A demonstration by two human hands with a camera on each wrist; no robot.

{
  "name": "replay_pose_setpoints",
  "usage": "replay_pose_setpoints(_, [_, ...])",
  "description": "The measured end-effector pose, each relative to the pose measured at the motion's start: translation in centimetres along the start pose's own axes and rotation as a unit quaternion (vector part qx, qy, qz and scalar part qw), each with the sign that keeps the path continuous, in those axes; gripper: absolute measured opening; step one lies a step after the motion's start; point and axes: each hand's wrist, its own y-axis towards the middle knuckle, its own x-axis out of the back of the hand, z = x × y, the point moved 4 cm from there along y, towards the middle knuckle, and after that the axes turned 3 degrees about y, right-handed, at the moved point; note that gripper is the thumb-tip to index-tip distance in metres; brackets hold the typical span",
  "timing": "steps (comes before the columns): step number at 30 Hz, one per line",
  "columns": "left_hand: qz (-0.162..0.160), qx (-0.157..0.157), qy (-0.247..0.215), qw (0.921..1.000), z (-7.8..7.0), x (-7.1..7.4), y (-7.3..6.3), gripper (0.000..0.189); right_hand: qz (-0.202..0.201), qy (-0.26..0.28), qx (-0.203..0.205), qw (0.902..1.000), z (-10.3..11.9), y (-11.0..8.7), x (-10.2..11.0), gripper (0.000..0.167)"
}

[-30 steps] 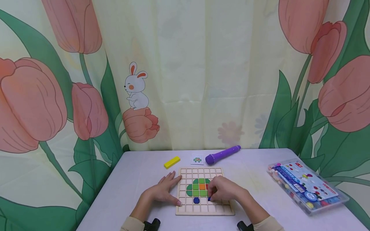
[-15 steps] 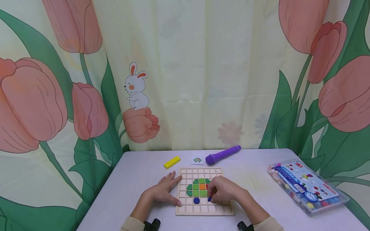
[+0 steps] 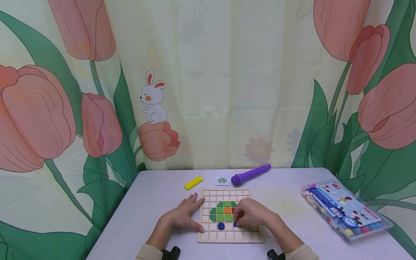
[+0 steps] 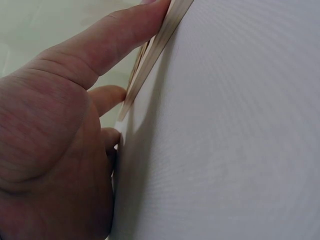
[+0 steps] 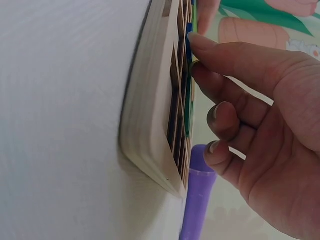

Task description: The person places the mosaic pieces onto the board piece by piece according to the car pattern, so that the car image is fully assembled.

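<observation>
A wooden grid board (image 3: 227, 239) lies on the table in the head view. Green, orange and red pieces fill part of its middle, with a round blue piece (image 3: 221, 226) below them. My left hand (image 3: 182, 213) rests against the board's left side, fingers spread; the left wrist view shows its thumb (image 4: 115, 40) along the wooden edge. My right hand (image 3: 253, 213) leans over the right half and pinches a second blue piece (image 3: 235, 224) between thumb and index finger, low in the grid cells. That hand hides part of the pattern. In the right wrist view, the blue piece (image 5: 188, 40) shows at the fingertips.
Behind the board lie a yellow bar (image 3: 193, 183), a small pattern card (image 3: 222, 179) and a purple microphone-shaped object (image 3: 250, 174). A clear plastic case (image 3: 346, 209) of colourful pieces sits to the right on the white-covered table (image 3: 156, 180). A tulip-print curtain hangs behind.
Almost nothing moves. Both hands keep their places, with only a very slight shift of the right fingertips at the blue piece.
</observation>
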Motion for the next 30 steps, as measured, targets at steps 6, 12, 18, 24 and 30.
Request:
replay_pose_setpoints(6, [-0.001, -0.004, -0.003, 1.0000, -0.11, 0.07, -0.14, 0.114, 0.003, 0.004, -0.001, 1.0000, -0.13, 0.06, -0.18, 0.015])
replay_pose_setpoints(12, [-0.001, 0.000, -0.007, 1.0000, -0.05, 0.07, -0.11, 0.114, -0.001, -0.016, 0.001, 0.9999, 0.02, 0.10, -0.22, 0.016])
replay_pose_setpoints(18, [-0.001, -0.003, -0.007, 1.0000, -0.13, 0.10, -0.17, 0.114, -0.001, -0.042, -0.008, 0.9991, 0.25, 0.11, -0.22, 0.018])
replay_pose_setpoints(24, [0.000, -0.001, -0.006, 1.0000, -0.24, 0.16, -0.29, 0.114, -0.003, -0.049, -0.023, 0.9985, 0.12, 0.17, -0.27, 0.016])
replay_pose_setpoints(30, [0.001, 0.002, -0.009, 1.0000, -0.24, 0.11, -0.23, 0.114, -0.003, -0.040, -0.015, 0.9991, 0.05, 0.05, -0.06, 0.016])
